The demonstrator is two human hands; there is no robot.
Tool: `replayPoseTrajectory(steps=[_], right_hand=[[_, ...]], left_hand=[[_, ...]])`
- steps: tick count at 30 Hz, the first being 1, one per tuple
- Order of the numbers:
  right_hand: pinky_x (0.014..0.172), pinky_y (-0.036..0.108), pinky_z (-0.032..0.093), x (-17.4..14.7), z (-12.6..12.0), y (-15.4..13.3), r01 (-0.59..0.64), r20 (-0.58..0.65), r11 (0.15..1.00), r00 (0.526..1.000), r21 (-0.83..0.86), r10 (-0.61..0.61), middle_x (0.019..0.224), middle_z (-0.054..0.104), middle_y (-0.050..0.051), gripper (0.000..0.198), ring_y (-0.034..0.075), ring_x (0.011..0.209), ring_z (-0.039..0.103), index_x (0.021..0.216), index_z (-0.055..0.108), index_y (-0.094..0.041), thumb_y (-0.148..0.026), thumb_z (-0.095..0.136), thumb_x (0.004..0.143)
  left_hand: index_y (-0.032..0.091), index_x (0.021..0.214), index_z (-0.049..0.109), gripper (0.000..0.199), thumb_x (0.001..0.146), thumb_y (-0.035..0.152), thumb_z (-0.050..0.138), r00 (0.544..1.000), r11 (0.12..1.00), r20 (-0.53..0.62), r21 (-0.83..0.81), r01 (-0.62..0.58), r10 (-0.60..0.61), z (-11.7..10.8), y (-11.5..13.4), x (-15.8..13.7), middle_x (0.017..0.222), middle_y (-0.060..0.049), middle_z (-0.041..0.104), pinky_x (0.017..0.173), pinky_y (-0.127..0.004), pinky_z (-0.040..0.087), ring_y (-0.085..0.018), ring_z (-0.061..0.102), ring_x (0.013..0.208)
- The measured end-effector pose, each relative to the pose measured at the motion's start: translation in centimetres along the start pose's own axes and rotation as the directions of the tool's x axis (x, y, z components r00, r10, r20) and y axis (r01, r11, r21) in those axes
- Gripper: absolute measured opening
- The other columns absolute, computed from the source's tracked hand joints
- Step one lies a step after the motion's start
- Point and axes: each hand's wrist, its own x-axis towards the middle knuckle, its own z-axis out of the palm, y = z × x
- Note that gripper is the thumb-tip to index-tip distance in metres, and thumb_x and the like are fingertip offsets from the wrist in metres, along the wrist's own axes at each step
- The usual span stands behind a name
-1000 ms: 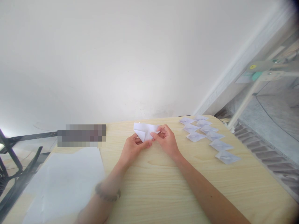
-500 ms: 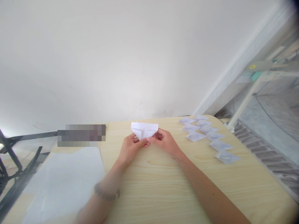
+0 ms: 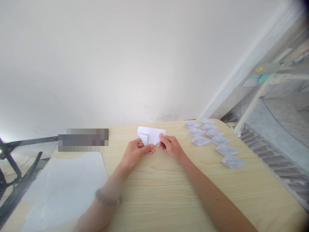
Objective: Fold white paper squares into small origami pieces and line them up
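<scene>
A small folded piece of white paper [image 3: 152,134] is held up between my two hands, above the far middle of the table. It has a straight upper edge and a folded flap on its left side. My left hand [image 3: 137,149] pinches its lower left part, thumb in front and fingers behind. The thumb and fingers of my right hand [image 3: 171,145] grip its right end. Part of the paper's underside is hidden by my fingers.
Several folded white paper boats [image 3: 202,140] lie in two rows at the right of the wooden table [image 3: 159,199]. White sheets [image 3: 72,180] lie at the left, below a blurred-out patch [image 3: 83,140]. A white wall [image 3: 135,64] rises behind.
My right hand has shifted from the paper's lower edge up to its right end. The paper has turned slightly and moved a little right; my left hand keeps its pinch.
</scene>
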Motion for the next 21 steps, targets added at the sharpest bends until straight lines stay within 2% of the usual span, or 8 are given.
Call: replayPoseTrajectory(steps=[4,8,12,18,21], right_hand=[[0.044,0.02,0.03,0.12,-0.05,0.04,-0.02,-0.021,0.999,1.0,0.032,0.021,0.049,0.045,0.0,0.055,0.007,0.045,0.039,0.056,0.052,-0.013,-0.053,0.026,0.084],[0.043,0.02,0.025,0.14,0.15,0.09,0.058,0.057,0.993,0.997,-0.108,-0.052,0.05,0.04,-0.003,0.044,0.006,0.045,0.034,0.058,0.05,-0.014,-0.051,0.04,0.079],[0.043,0.021,0.022,0.03,0.3,0.04,0.076,0.05,0.972,0.997,-0.223,-0.066,0.047,0.033,-0.004,0.045,0.006,0.044,0.028,0.05,0.044,-0.014,-0.048,0.04,0.079],[0.045,0.019,0.03,-0.04,0.11,-0.24,-0.003,0.054,0.995,0.999,-0.102,0.008,0.046,0.043,-0.001,0.053,0.007,0.044,0.039,0.053,0.052,-0.013,-0.051,0.029,0.083],[0.045,0.019,0.031,0.02,0.11,-0.19,0.0,0.04,0.995,0.999,-0.103,0.004,0.044,0.043,-0.001,0.055,0.007,0.043,0.04,0.051,0.051,-0.014,-0.051,0.028,0.084]], left_hand=[[0.01,0.084,0.06,0.029,0.064,0.031,0.067,1.0,1.0,-0.017,-0.007,0.001,-0.001,-0.05,0.05,-0.01,0.074,-0.006,0.067,0.07,-0.027,0.047,-0.015,0.061,0.068],[0.01,0.088,0.06,0.032,0.064,0.029,0.067,1.0,1.0,-0.009,-0.021,0.003,-0.003,-0.03,0.11,0.06,0.076,-0.006,0.066,0.07,-0.028,0.048,-0.015,0.061,0.069],[0.01,0.088,0.06,0.032,0.064,0.03,0.067,1.0,1.0,0.002,-0.016,0.002,-0.002,0.06,0.06,0.09,0.077,-0.006,0.067,0.068,-0.027,0.048,-0.015,0.061,0.07],[0.011,0.084,0.061,0.028,0.064,0.031,0.067,1.0,1.0,0.007,0.018,0.001,-0.001,0.17,-0.06,0.08,0.076,-0.005,0.067,0.067,-0.026,0.047,-0.015,0.06,0.068],[0.011,0.084,0.061,0.028,0.065,0.032,0.067,1.0,1.0,0.003,0.025,-0.001,0.001,0.14,-0.1,0.13,0.076,-0.005,0.067,0.067,-0.026,0.048,-0.015,0.06,0.069]])
